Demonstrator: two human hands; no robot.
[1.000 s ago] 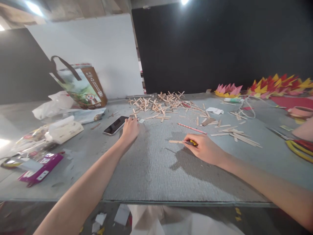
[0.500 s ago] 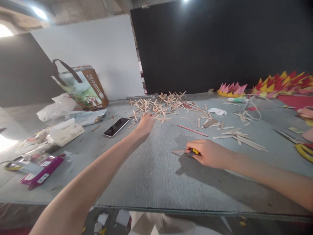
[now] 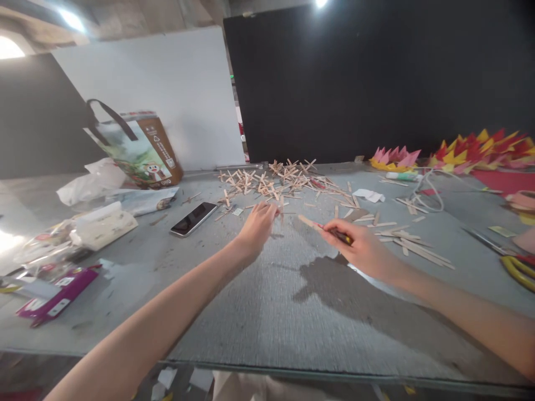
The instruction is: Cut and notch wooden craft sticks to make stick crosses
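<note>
My left hand (image 3: 259, 225) is closed, its fingers pinching a crossed pair of thin wooden sticks (image 3: 282, 209) just above the table. To the right, my right hand (image 3: 363, 245) is wrapped round a dark and yellow cutter (image 3: 343, 236). A single wooden stick (image 3: 308, 221) juts out to the left from the same fingers. Beyond both hands lies a loose heap of crossed wooden sticks (image 3: 288, 177). A red-and-white pencil is mostly hidden behind the right hand and the stick.
A phone (image 3: 193, 218) lies left of my left hand. Further left are a bag (image 3: 150, 150) and a purple packet (image 3: 61, 295). On the right are flat sticks (image 3: 422, 248), scissors (image 3: 516, 273), a white cord (image 3: 432, 192) and folded paper shapes (image 3: 480, 150).
My left hand has drawn back from the heap and now holds crossed sticks. My right hand has risen from the table, with its stick and cutter.
</note>
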